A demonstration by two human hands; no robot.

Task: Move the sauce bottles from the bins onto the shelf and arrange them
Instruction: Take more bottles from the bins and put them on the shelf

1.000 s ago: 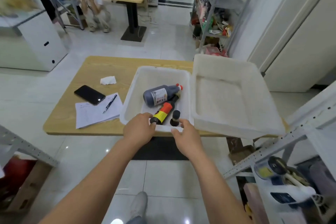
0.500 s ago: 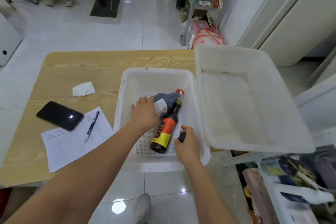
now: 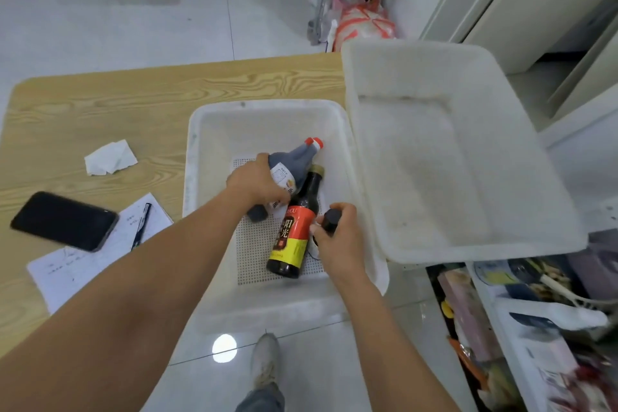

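A white bin [image 3: 200, 130] sits at the table's near edge, overhanging it. Inside lie a large dark bottle with a red-and-white cap [image 3: 294, 160] and, beside it, a slim dark bottle with a red and yellow label [image 3: 294, 234]. My left hand [image 3: 255, 184] is closed over the large bottle's body. My right hand [image 3: 337, 237] grips a small black-capped bottle [image 3: 330, 219] at the slim bottle's right side; most of it is hidden by my fingers. A second, larger white bin [image 3: 468, 150] stands to the right with nothing in it.
On the wooden table [image 3: 133, 104] lie a black phone [image 3: 63, 221], a pen [image 3: 142, 221] on papers [image 3: 80, 264], and a crumpled tissue [image 3: 110, 157]. A shelf with cluttered items [image 3: 535, 311] stands at lower right. My shoe [image 3: 266, 361] is on the tiled floor below.
Both hands moved from the bin's near rim into the bin. My left hand closed on the large bottle, and my right hand took hold of the small black-capped bottle. The view tilted downward.
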